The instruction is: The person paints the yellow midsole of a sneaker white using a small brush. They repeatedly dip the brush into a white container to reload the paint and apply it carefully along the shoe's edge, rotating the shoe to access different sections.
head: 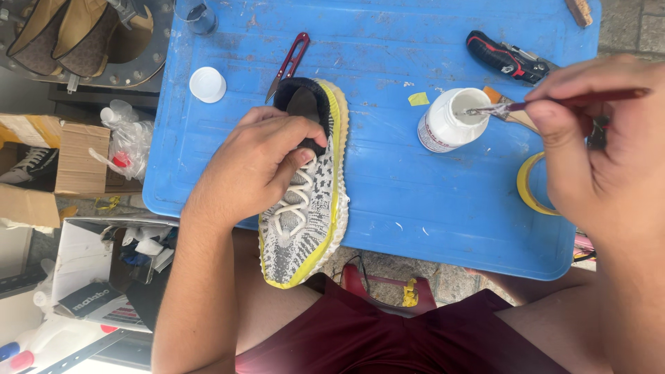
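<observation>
Right hand (609, 163) up close, pinching thin brush (554, 104), tip dipped in white glue jar (447, 121) on blue table (415, 201). Left hand (260, 163) clamped on grey-yellow sneaker (312, 208), toe hanging off table edge. Red snips (287, 64) just beside heel.

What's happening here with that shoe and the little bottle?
A person sits at a blue tray table. Their left hand holds a grey knit sneaker with a yellow sole edge by its collar. Their right hand dips a thin brush into an open white bottle. Its cap lies nearby.
</observation>
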